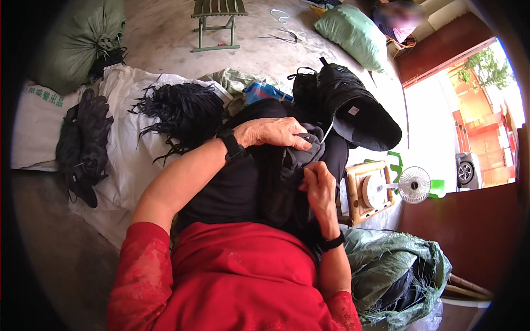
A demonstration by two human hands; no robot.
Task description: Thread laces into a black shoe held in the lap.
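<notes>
A dark grey and black shoe upper [292, 160] lies over my black-trousered lap. My left hand [276, 134] reaches across from the left, its fingers closed on the upper's far end. Beside its right edge, my right hand [319, 182] is pinched closed; whatever sits between its fingertips is hidden. Just beyond my hands, more black shoe uppers [353, 102] rest around my right knee, the nearest with its opening toward me. A thin pale strip [328, 130] runs between them and the held one. Left of my lap lies a heap of black laces [179, 113].
White sheeting [124, 143] covers the floor at left, with a dark bundle of uppers [85, 143] on it. Full green sacks [353, 36] stand farther off. A folding stool [217, 25] is ahead. At right are a small fan [414, 185] and an open green sack [395, 270]. Another person [397, 16] is far right.
</notes>
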